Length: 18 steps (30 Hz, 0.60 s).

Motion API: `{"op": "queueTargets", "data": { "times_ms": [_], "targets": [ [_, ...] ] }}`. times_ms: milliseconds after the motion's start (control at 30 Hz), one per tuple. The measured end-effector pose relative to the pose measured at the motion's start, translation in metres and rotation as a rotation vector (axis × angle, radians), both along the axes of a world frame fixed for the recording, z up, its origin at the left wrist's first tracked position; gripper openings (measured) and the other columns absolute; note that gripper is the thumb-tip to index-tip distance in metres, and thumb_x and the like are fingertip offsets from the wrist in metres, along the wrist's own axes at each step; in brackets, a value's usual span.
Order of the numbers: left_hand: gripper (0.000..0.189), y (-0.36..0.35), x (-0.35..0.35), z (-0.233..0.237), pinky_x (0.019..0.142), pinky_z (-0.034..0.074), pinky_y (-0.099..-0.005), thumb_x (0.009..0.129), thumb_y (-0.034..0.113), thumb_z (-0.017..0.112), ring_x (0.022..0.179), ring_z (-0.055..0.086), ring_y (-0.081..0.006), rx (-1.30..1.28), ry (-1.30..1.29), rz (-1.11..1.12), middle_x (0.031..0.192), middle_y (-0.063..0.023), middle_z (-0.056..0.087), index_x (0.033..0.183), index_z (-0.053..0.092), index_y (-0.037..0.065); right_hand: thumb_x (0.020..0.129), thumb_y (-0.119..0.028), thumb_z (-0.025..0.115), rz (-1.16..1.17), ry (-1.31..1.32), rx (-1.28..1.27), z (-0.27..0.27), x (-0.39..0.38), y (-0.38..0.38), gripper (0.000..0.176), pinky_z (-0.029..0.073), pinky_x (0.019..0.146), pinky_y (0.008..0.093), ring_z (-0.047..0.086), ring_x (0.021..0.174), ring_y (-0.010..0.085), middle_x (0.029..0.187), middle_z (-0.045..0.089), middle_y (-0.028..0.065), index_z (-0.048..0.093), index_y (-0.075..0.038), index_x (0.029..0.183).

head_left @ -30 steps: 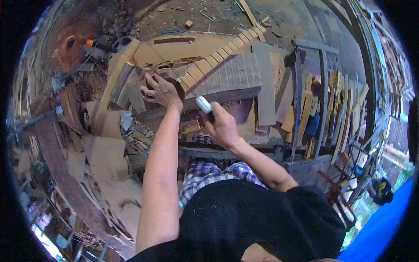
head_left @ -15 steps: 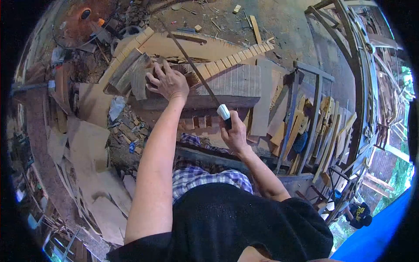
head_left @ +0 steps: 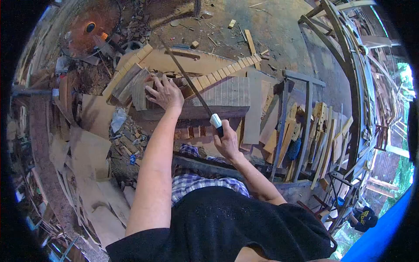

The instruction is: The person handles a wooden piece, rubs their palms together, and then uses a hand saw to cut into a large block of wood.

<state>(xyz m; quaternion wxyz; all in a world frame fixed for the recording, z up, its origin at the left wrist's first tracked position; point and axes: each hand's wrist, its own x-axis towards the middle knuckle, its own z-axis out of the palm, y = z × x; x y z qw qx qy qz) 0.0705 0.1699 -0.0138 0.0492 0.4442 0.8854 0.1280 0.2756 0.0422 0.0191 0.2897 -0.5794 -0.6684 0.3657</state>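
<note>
My left hand (head_left: 166,93) rests with fingers spread on a dark, rough piece of wood (head_left: 139,93) on the work surface. In my right hand (head_left: 228,143) is a handsaw with a white and black handle (head_left: 216,122), gripped firmly. Its long narrow blade (head_left: 192,85) runs up and left, passing just right of my left hand and across a light wooden strip (head_left: 221,74) marked with even cuts. Beneath the blade and strip lies a thick grey-brown block (head_left: 222,98). Another notched strip (head_left: 128,69) slants at the left.
A round fan (head_left: 90,28) stands at the far left. Thin boards (head_left: 89,148) lie left of me, near wood scraps (head_left: 126,142). A wooden frame (head_left: 309,126) and several offcuts stand at the right. A person (head_left: 363,218) in dark clothes is at lower right.
The view has shifted, so the bench sits lower and further left, and more of the fan shows. The saw blade still crosses the notched strip; my left hand stays on the wood.
</note>
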Motion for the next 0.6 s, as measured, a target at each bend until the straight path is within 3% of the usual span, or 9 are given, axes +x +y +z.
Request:
{"op": "queueTargets", "data": {
  "times_ms": [200, 267, 433, 500, 533, 600],
  "targets": [
    [0.041, 0.013, 0.008, -0.003, 0.106, 0.019, -0.0671, 0.097, 0.027, 0.040, 0.137, 0.019, -0.0454, -0.165, 0.014, 0.021, 0.150, -0.0062, 0.031, 0.136, 0.046, 0.020, 0.082, -0.012, 0.062, 0.028, -0.105, 0.006, 0.012, -0.011, 0.002, 0.028, 0.044, 0.064, 0.0517, 0.057, 0.076, 0.0455, 0.080, 0.055, 0.0244, 0.040, -0.004, 0.096],
    [0.044, 0.012, 0.012, -0.008, 0.109, 0.014, -0.0652, 0.098, 0.031, 0.034, 0.139, 0.013, -0.0481, -0.125, 0.047, -0.003, 0.153, -0.0098, 0.025, 0.136, 0.048, 0.014, 0.079, -0.011, 0.064, 0.042, -0.136, -0.018, 0.011, -0.013, 0.001, 0.034, 0.046, 0.067, 0.0516, 0.058, 0.078, 0.0443, 0.083, 0.056, 0.0240, 0.039, -0.003, 0.099],
    [0.045, 0.018, 0.013, -0.011, 0.111, 0.011, -0.0635, 0.099, 0.028, 0.030, 0.140, 0.010, -0.0458, -0.131, -0.011, 0.033, 0.153, -0.0079, 0.025, 0.137, 0.045, 0.011, 0.078, -0.012, 0.065, 0.077, -0.158, -0.016, 0.023, -0.006, 0.002, 0.035, 0.047, 0.067, 0.0504, 0.058, 0.078, 0.0425, 0.082, 0.055, 0.0217, 0.039, -0.004, 0.101],
    [0.045, 0.019, 0.013, -0.004, 0.111, 0.010, -0.0636, 0.099, 0.027, 0.029, 0.140, 0.009, -0.0460, -0.234, -0.006, 0.016, 0.153, -0.0082, 0.025, 0.138, 0.044, 0.009, 0.087, -0.016, 0.062, 0.041, -0.130, 0.030, 0.027, -0.001, -0.003, 0.023, 0.043, 0.061, 0.0502, 0.058, 0.075, 0.0429, 0.081, 0.056, 0.0210, 0.043, -0.005, 0.094],
    [0.041, 0.017, 0.008, -0.027, 0.111, 0.008, -0.0635, 0.098, 0.031, 0.033, 0.139, 0.015, -0.0462, -0.122, 0.064, 0.013, 0.151, -0.0134, 0.028, 0.132, 0.052, 0.017, 0.087, -0.016, 0.062, 0.033, -0.130, 0.020, 0.028, -0.001, -0.003, 0.023, 0.043, 0.061, 0.0502, 0.058, 0.075, 0.0429, 0.081, 0.056, 0.0210, 0.043, -0.005, 0.094],
    [0.042, 0.015, 0.015, -0.006, 0.111, 0.007, -0.0635, 0.098, 0.028, 0.032, 0.140, 0.012, -0.0466, -0.046, -0.024, 0.033, 0.152, -0.0091, 0.026, 0.134, 0.048, 0.012, 0.080, -0.012, 0.064, 0.059, -0.178, -0.038, 0.027, -0.001, 0.003, 0.031, 0.048, 0.065, 0.0490, 0.060, 0.080, 0.0408, 0.082, 0.057, 0.0195, 0.042, -0.004, 0.101]
  ]
}}
